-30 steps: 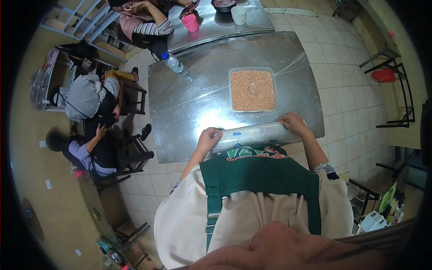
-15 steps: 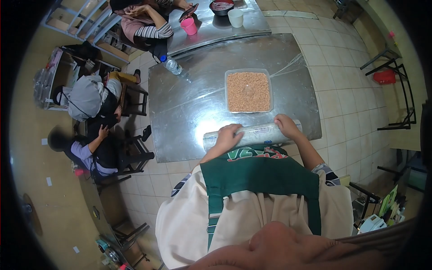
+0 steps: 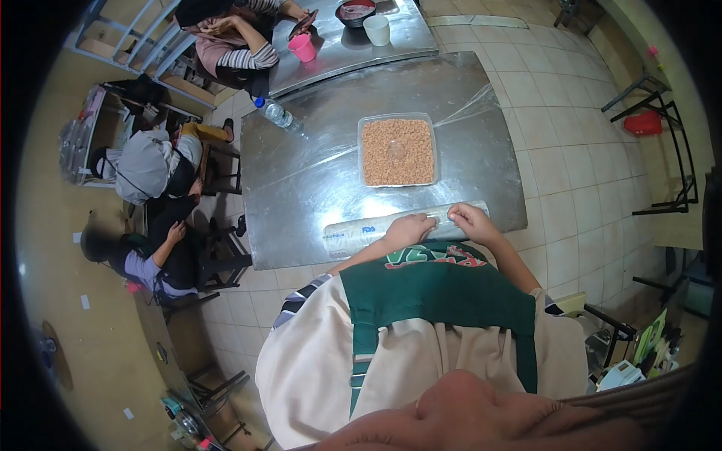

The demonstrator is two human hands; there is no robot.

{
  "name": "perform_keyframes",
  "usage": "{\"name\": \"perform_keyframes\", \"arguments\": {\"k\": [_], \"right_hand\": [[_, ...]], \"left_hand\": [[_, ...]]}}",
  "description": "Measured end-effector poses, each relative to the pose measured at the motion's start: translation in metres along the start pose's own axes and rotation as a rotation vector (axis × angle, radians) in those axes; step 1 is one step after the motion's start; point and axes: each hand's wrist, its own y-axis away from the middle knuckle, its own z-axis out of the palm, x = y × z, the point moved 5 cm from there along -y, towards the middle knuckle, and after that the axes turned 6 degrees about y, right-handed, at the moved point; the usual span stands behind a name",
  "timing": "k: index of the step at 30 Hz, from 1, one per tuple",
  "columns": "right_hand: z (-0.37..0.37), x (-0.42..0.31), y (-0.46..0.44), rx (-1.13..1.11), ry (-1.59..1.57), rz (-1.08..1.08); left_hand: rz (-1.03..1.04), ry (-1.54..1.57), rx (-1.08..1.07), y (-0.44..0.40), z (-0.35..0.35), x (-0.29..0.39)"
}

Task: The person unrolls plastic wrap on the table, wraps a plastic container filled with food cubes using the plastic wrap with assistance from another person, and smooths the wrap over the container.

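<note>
A thick roll of cling film (image 3: 350,236) lies across the near edge of the table, with blue print on it. My left hand (image 3: 412,227) is over the right half of the roll, its fingers curled down on the surface. Close beside it, my right hand (image 3: 471,222) is closed in a pinch at the roll's right part; what the fingertips hold is too small to make out. Beyond the roll stands a square clear plastic tub (image 3: 361,161) filled with light brown chopped bits, with a round clear shape at their middle. A wrinkled strip of film (image 3: 470,105) stretches over the table by the tub.
On the metal table (image 3: 301,218), a water bottle (image 3: 277,115) with a blue cap lies at the far left. A second table (image 3: 338,56) behind holds a pink cup (image 3: 302,48), a white cup (image 3: 377,31) and a dark bowl (image 3: 354,13). Several people sit left and behind.
My left hand has slid right along the roll toward my right hand, baring the printed left half. The right hand's fingers have moved inward into a pinch. My view has shifted slightly.
</note>
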Motion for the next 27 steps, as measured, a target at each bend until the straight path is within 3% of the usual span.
{"name": "perform_keyframes", "arguments": {"k": [2, 4, 7, 11, 13, 19, 23, 25, 27], "right_hand": [[-0.001, 0.001, -0.001, -0.036, -0.017, -0.021], [0.000, -0.004, 0.002, -0.114, 0.191, -0.169], [0.000, 0.005, 0.001, -0.131, 0.301, -0.211], [-0.006, -0.025, -0.001, -0.106, 0.239, -0.419], [-0.002, -0.026, -0.001, -0.303, 0.165, -0.260], [-0.004, -0.023, 0.001, -0.362, 0.103, -0.265], [-0.004, -0.004, -0.003, -0.315, 0.091, -0.242], [-0.007, 0.019, -0.006, -0.203, -0.161, 0.030], [-0.008, 0.026, -0.006, -0.212, -0.189, 0.112]], "left_hand": [[-0.025, -0.007, -0.035, 0.000, 0.001, 0.001], [0.072, -0.015, 0.101, 0.005, -0.014, 0.002], [-0.145, -0.289, -0.087, 0.020, -0.022, -0.039], [-0.172, -0.115, -0.130, 0.035, -0.025, -0.048], [-0.049, -0.018, 0.082, 0.036, -0.025, -0.033], [0.051, 0.019, 0.193, 0.039, -0.016, -0.027], [0.097, -0.142, 0.116, 0.046, -0.017, -0.024], [0.086, -0.154, 0.053, 0.046, -0.016, -0.021], [0.027, -0.165, -0.073, 0.043, -0.016, -0.017]]}}
